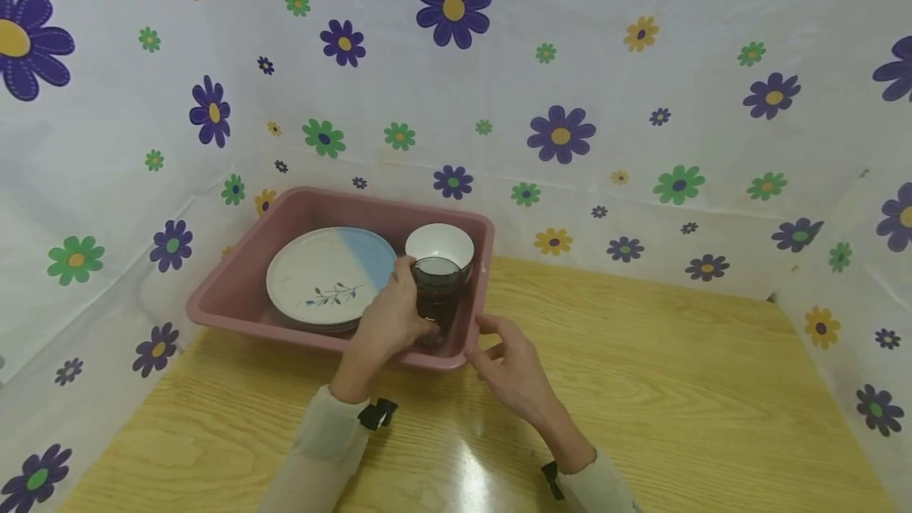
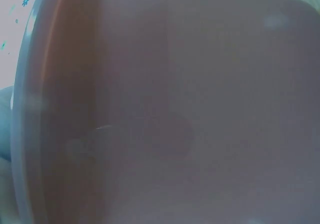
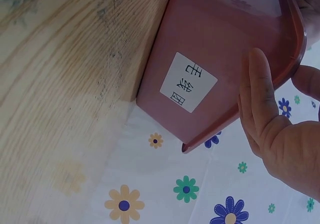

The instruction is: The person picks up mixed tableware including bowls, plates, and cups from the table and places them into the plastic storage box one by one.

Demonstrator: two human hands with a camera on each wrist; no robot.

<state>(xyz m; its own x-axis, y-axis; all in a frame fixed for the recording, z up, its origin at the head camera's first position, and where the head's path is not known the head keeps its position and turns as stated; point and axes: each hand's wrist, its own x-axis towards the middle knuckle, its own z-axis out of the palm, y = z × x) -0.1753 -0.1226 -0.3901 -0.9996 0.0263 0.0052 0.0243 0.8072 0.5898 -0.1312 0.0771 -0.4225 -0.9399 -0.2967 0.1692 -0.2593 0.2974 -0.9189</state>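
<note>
A pink plastic basin (image 1: 235, 323) stands on the wooden table. Inside it, a pile of plates (image 1: 313, 275) lies at the left, the top one white and blue with a leaf print. A white bowl (image 1: 438, 240) is at the back right. In front of the bowl, my left hand (image 1: 388, 315) grips a dark see-through glass cup (image 1: 438, 303) with fingers and thumb; whether several are stacked is unclear. My right hand (image 1: 516, 366) holds the basin's front right corner, thumb by the rim, fingers (image 3: 260, 83) along the outer wall. The basin's wall (image 2: 200, 108) fills the left wrist view.
A white label (image 3: 188, 82) with handwritten characters is on the basin's outer side. The wooden table (image 1: 677, 386) extends to the right and front. Behind and at both sides hangs a white flower-print sheet (image 1: 499, 85).
</note>
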